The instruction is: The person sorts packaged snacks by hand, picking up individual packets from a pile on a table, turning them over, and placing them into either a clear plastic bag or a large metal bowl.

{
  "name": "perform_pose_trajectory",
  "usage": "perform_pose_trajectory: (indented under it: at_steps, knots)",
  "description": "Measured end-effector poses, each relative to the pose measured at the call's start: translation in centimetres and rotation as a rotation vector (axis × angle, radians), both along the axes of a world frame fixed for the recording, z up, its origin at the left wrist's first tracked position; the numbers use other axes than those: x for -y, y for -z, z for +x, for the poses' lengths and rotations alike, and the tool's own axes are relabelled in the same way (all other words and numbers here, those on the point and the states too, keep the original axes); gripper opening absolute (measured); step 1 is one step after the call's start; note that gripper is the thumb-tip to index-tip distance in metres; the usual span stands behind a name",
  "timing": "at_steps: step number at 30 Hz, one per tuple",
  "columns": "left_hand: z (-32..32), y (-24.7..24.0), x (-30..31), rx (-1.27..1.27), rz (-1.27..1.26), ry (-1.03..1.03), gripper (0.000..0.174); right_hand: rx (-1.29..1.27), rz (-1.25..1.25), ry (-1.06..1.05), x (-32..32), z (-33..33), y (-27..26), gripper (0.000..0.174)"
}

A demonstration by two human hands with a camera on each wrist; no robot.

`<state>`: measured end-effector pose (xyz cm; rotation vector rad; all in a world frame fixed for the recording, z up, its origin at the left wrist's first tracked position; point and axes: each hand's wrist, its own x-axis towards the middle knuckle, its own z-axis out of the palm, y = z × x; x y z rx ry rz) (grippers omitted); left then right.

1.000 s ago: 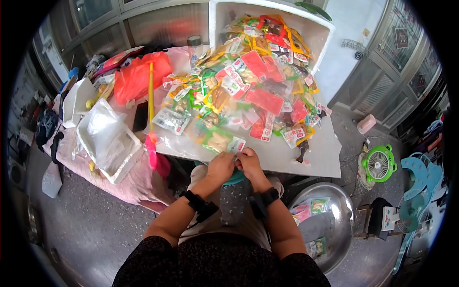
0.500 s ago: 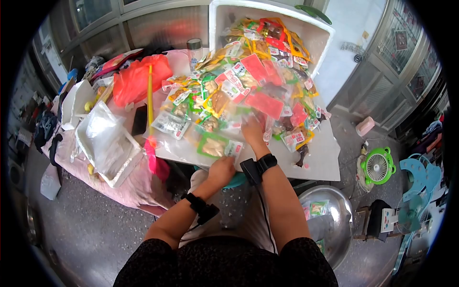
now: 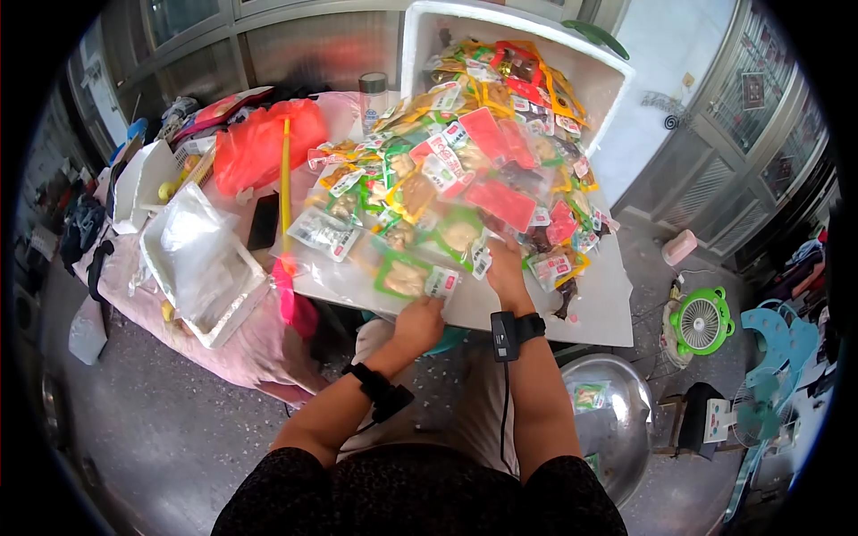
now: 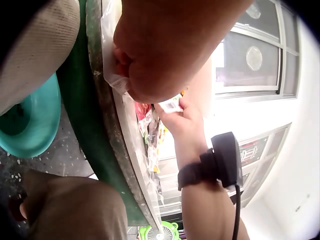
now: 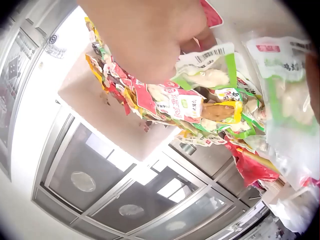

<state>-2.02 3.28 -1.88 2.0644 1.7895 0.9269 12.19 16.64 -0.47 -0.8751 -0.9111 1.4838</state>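
Note:
My left hand [image 3: 420, 324] is at the front edge of the white-covered table, pinching the label end of a clear, green-bordered food packet [image 3: 404, 277] with pale pieces inside. To its right, my right hand [image 3: 507, 268] grips a similar green-bordered packet [image 3: 460, 237] by its white barcoded end. That packet [image 5: 210, 75] overlaps the heap in the right wrist view. Behind both hands spreads a large heap of food packets [image 3: 411, 192], with red, yellow and green ones mixed. In the left wrist view, the back of my left hand [image 4: 160, 60] hides its fingertips.
A white foam box [image 3: 612, 98] lies on its side at the back, packets spilling from it. Left stand a white tray [image 3: 214, 335] with clear bags and a red plastic bag [image 3: 268, 147]. A metal basin [image 3: 626, 393] holding several packets is on the floor at right.
My right hand has left my left hand's side, reached to the heap and taken hold of a green-bordered packet there. My left hand has stayed near the edge with its packet.

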Motion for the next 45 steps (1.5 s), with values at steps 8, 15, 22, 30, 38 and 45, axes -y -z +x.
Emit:
perform_pose_trajectory:
  at_steps: [8,15,22,30,38,45]
  knots:
    - [-0.3,1.3,-0.1,0.113,0.077,-0.007,0.010,-0.243,-0.073,0.050,7.3,6.0,-1.0,0.016]
    - [-0.5,1.4,-0.8,0.334,0.199,-0.024,0.006,-0.129,-0.182,0.032,11.1,5.9,0.4,0.013]
    - [-0.3,-0.3,-0.7,0.110,0.144,-0.036,0.009,-0.059,-0.193,-0.020,10.2,4.3,0.7,0.011]
    - [0.8,-2.1,0.0,-0.025,0.184,-0.048,0.007,-0.117,-0.283,-0.105,10.0,2.3,0.2,0.014]
    - [0.9,-1.4,1.2,-0.001,0.241,0.002,0.007,0.354,-0.234,-0.295,9.9,-1.5,1.4,0.014]
    - [0.7,-0.5,1.5,0.000,0.219,0.002,0.006,0.466,-0.223,-0.422,10.1,0.8,0.1,0.010]
